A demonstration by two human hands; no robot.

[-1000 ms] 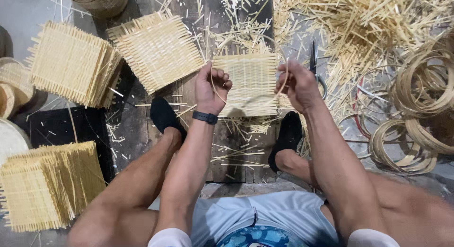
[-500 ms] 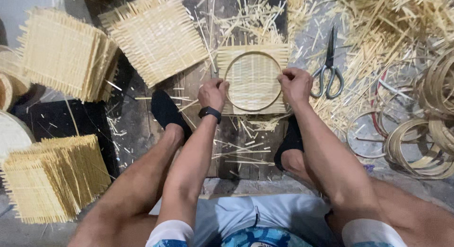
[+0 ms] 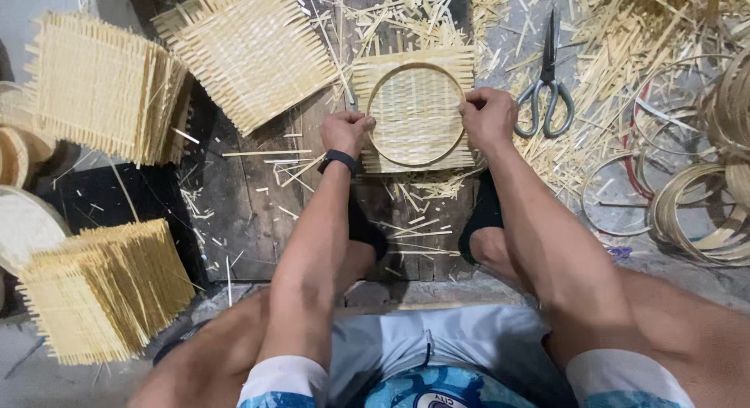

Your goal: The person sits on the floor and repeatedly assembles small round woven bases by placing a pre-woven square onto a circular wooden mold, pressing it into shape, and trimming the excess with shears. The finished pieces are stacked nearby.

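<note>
Knees and forearms frame the near edge of the view, the person sitting on the floor with black-socked feet drawn in under the work. Just beyond the feet, the left hand (image 3: 345, 132) pinches the left side of a thin bamboo hoop (image 3: 415, 66), fingers closed on its rim, a black wristband (image 3: 341, 160) on that wrist. The right hand (image 3: 488, 117) grips the hoop's right side the same way, fingers clamped on the rim. The hoop lies flat on a square woven bamboo mat (image 3: 414, 111) resting on dark wooden planks (image 3: 258, 213) strewn with splinters. Right of the mat lie scissors (image 3: 547, 88) and farther right a heap of loose hoops (image 3: 703, 197). Stacks of woven mats (image 3: 101, 287) sit to the left, another mat (image 3: 246, 53) beyond.
</note>
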